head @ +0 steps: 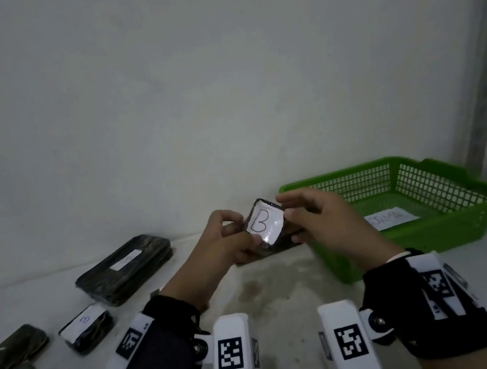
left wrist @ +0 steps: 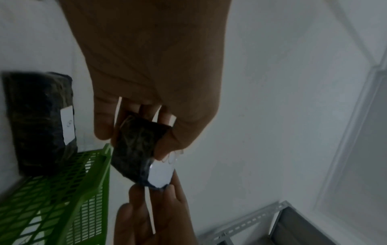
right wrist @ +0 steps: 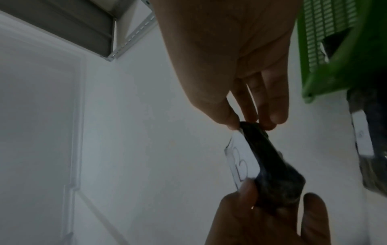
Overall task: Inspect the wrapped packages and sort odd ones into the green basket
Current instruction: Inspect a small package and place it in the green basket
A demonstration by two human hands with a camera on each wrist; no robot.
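The held package is wrapped in dark, glossy, crinkled plastic film, and a white paper label is fixed under clear shiny tape. The same wrinkled, shiny dark film is seen on the large package and the small package on the desk, whose white surface looks matt and stained. The basket is made of smooth green plastic mesh; a paper sheet lies in it. Black cloth bands are worn at the wrists. A perforated grey metal rail is seen.
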